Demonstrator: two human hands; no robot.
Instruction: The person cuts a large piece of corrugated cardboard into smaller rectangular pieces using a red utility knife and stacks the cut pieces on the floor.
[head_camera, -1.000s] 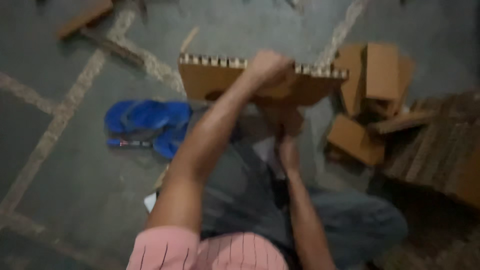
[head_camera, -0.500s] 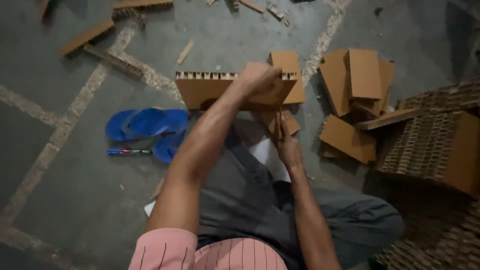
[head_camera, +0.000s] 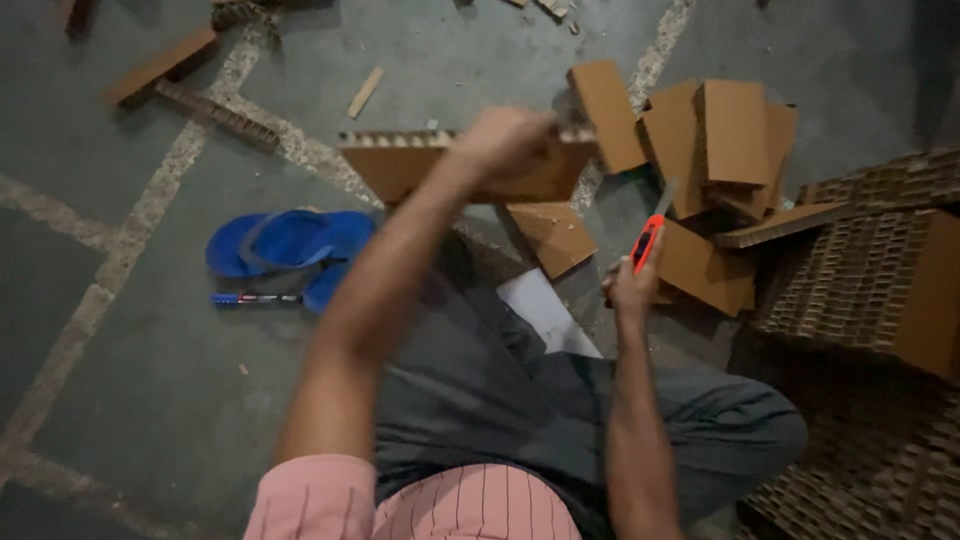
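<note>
- Above the seated person's lap, the left hand (head_camera: 505, 140) grips the top edge of a honeycomb cardboard slab (head_camera: 440, 170), closed around it.
- That slab stands on edge, its long axis running left to right, far of the knees.
- Right of it and nearer, the right hand (head_camera: 632, 290) is wrapped around an orange utility knife (head_camera: 648, 240), blade pointing far.
- Blue sandals (head_camera: 285, 245) lie left on the floor (head_camera: 120, 380).

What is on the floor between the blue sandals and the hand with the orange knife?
In the head view, between the blue sandals and the right hand holding the orange knife lie the person's grey trouser leg, a white sheet and a flat cardboard piece.
</note>
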